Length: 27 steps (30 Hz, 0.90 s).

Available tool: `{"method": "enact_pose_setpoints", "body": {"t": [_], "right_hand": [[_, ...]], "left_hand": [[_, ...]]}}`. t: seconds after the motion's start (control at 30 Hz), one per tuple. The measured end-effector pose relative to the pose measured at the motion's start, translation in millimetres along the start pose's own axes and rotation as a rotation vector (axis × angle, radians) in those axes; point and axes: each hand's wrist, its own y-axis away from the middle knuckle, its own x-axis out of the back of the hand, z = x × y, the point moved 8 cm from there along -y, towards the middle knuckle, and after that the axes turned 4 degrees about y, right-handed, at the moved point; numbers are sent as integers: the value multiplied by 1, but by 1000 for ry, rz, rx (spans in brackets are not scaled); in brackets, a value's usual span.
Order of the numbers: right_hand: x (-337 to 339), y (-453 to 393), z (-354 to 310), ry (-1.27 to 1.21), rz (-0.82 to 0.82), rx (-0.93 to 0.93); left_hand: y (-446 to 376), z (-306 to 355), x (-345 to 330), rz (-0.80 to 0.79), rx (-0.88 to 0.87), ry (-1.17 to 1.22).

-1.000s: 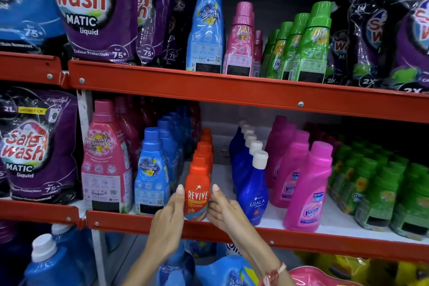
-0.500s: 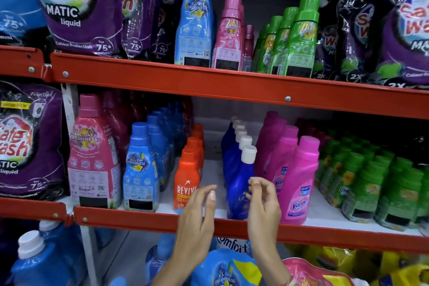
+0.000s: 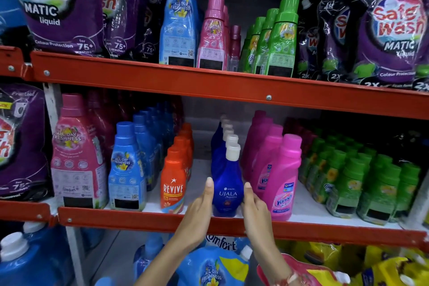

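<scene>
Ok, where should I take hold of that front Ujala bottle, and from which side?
Probably its wide lower body, from the front: the Ujala bottle stands upright at the shelf edge, with gaps either side toward the Revive bottle and Vanish bottle, and its row close behind.

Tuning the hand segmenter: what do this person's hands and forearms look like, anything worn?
Left hand and right hand are bare: no gloves, no visible rings, short nails. Both forearms are bare, no sleeve in view. The only thing worn is a thin red and white thread band on the right wrist.
</scene>
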Motion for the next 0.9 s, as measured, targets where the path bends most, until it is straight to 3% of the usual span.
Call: {"method": "enact_pose_setpoints", "body": {"t": [0.13, 0.3, 0.37, 0.47, 0.53, 0.63, 0.7, 0.8, 0.9], "right_hand": [[4, 0, -1, 41, 21, 24], [8, 1, -7, 88, 31, 85], [21, 7, -17, 90, 123, 177], [56, 21, -32, -15, 356, 315], [81, 27, -35, -104, 482, 349], [108, 11, -13, -191, 581, 258], [113, -12, 15, -188, 527, 102], [104, -38, 46, -216, 299, -133], [97, -52, 59, -210, 166, -192]], "left_hand": [[-5, 2, 1, 25, -11, 106], [4, 6, -3, 0, -6, 72], [7, 8, 3, 130, -101, -115], [26, 32, 5, 352, -438, -240], [31, 34, -5, 343, -529, -210], [25, 26, -34, 192, -456, -200], [21, 20, -57, 83, -363, -246], [15, 17, -80, -11, -223, -284], [10, 17, -97, -122, -112, -238]]}}
